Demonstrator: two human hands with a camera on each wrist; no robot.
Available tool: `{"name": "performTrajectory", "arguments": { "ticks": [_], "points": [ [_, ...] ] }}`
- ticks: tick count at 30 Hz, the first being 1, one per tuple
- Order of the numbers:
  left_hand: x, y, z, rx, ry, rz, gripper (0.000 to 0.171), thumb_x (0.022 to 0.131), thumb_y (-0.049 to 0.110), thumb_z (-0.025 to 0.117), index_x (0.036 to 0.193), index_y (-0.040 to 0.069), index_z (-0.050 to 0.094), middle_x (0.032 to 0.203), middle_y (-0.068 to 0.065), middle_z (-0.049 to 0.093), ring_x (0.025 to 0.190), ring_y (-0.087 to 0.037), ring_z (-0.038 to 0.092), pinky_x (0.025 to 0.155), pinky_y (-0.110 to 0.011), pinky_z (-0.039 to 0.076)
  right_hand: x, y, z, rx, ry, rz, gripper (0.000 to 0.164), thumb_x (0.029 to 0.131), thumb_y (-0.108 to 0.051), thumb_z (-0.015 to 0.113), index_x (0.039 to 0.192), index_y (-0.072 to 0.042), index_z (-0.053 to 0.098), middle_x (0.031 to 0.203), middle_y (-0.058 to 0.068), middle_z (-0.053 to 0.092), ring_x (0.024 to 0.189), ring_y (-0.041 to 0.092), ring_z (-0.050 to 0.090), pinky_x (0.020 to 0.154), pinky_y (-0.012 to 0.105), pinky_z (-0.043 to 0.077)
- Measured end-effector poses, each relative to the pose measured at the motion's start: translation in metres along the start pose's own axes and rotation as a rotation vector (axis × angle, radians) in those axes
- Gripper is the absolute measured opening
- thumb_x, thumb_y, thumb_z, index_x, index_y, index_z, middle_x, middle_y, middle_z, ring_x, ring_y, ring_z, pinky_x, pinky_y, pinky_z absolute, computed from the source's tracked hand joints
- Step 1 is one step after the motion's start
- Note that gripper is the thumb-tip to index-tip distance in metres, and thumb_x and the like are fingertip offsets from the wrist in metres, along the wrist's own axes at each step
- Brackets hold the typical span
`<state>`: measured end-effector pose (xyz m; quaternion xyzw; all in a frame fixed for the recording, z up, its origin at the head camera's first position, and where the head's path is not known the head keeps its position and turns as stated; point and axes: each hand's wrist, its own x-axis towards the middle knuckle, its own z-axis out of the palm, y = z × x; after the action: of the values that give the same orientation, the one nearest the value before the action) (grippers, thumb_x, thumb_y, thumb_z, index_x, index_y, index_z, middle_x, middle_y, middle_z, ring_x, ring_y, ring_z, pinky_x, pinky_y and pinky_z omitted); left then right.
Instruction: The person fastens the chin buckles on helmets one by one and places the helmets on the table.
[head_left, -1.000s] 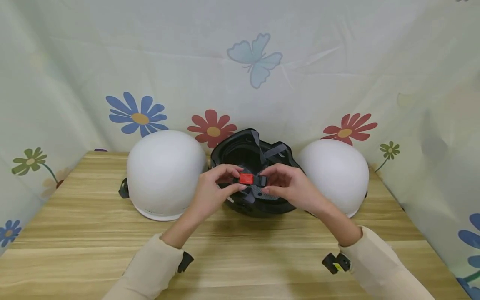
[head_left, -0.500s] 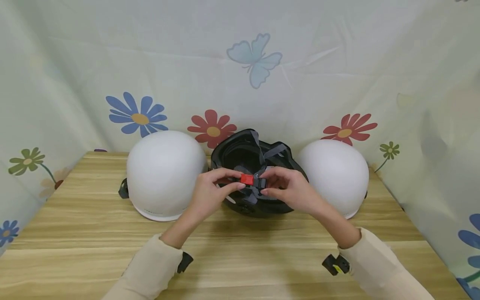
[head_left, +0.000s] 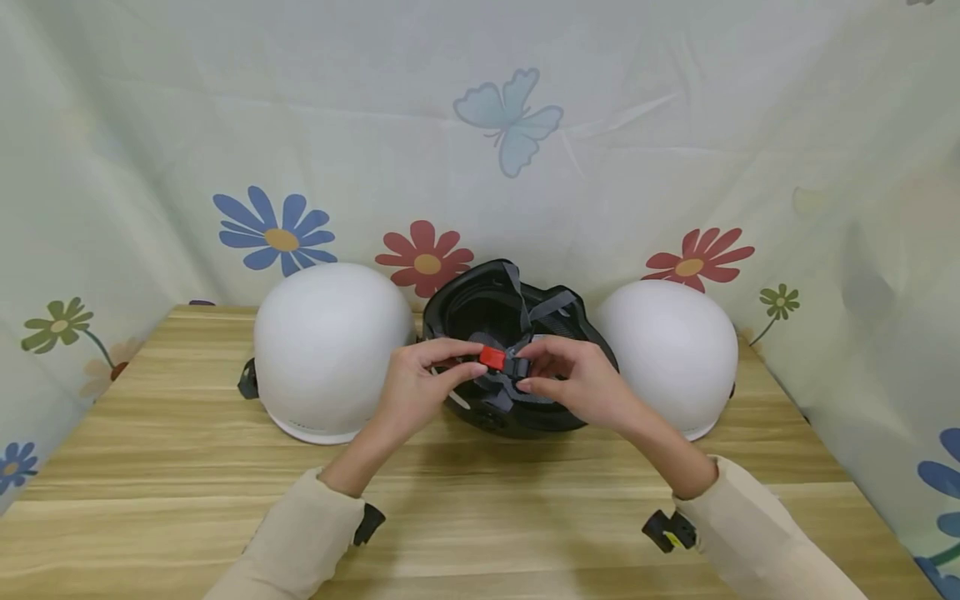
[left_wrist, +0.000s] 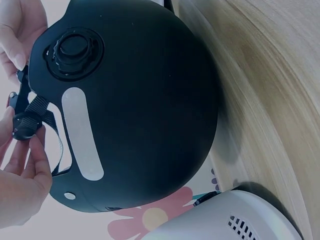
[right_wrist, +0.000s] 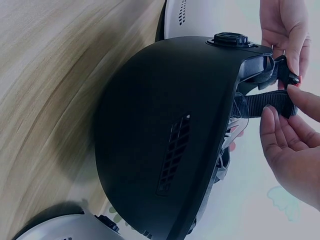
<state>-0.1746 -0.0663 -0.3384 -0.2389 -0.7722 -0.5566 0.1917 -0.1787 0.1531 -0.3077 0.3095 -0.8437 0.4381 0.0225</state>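
A black helmet (head_left: 517, 423) lies upside down on the table between two white ones, its padded inside facing up. Over its opening, my left hand (head_left: 420, 385) pinches the red part (head_left: 492, 358) of the chin-strap buckle between thumb and fingertips. From the other side, my right hand (head_left: 588, 379) pinches the black part (head_left: 517, 367) of that buckle. Both parts meet end to end, tilted slightly down to the right. A ribbed black strap (right_wrist: 265, 102) runs from the helmet to my right fingers in the right wrist view.
A white helmet (head_left: 333, 350) stands close on the left, and another white helmet (head_left: 671, 358) on the right. An adjusting dial (left_wrist: 74, 49) sits on the black helmet's shell. Behind the wooden table (head_left: 480, 517) hangs a flowered curtain (head_left: 337, 142).
My right hand has shifted slightly left with the black buckle part. The buckle now tilts more downward to the right. The helmets have hardly moved.
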Motion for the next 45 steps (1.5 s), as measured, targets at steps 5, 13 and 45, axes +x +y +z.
{"name": "performTrajectory", "arguments": {
  "ticks": [5, 13, 45],
  "points": [
    [0.0015, 0.0003, -0.0005, 0.003, -0.006, 0.010, 0.023, 0.074, 0.012, 0.074, 0.097, 0.005, 0.072, 0.089, -0.004, 0.069, 0.072, -0.016, 0.054, 0.056, -0.028, 0.045, 0.0006, -0.0014, 0.0003, 0.002, -0.005, 0.010, 0.025, 0.078, -0.003, 0.071, 0.103, -0.002, 0.064, 0.082, 0.004, 0.059, 0.069, 0.017, 0.057, 0.063, 0.027, 0.050],
    [0.0028, 0.0023, -0.0012, 0.004, -0.016, 0.011, 0.023, 0.074, 0.010, 0.075, 0.096, 0.005, 0.073, 0.089, -0.004, 0.069, 0.073, -0.016, 0.057, 0.059, -0.033, 0.048, 0.0011, 0.0020, 0.0027, -0.009, 0.016, -0.001, 0.024, 0.078, -0.005, 0.071, 0.102, -0.004, 0.065, 0.081, 0.003, 0.059, 0.069, 0.016, 0.057, 0.063, 0.028, 0.050],
    [0.0035, 0.0032, 0.0012, 0.029, -0.031, 0.031, 0.023, 0.073, 0.008, 0.075, 0.095, 0.003, 0.072, 0.092, -0.006, 0.068, 0.080, -0.017, 0.059, 0.068, -0.032, 0.052, -0.0004, 0.0024, 0.0072, -0.022, 0.019, -0.028, 0.029, 0.080, -0.007, 0.070, 0.108, -0.003, 0.063, 0.089, 0.003, 0.061, 0.077, 0.014, 0.058, 0.070, 0.031, 0.050]
  ]
}}
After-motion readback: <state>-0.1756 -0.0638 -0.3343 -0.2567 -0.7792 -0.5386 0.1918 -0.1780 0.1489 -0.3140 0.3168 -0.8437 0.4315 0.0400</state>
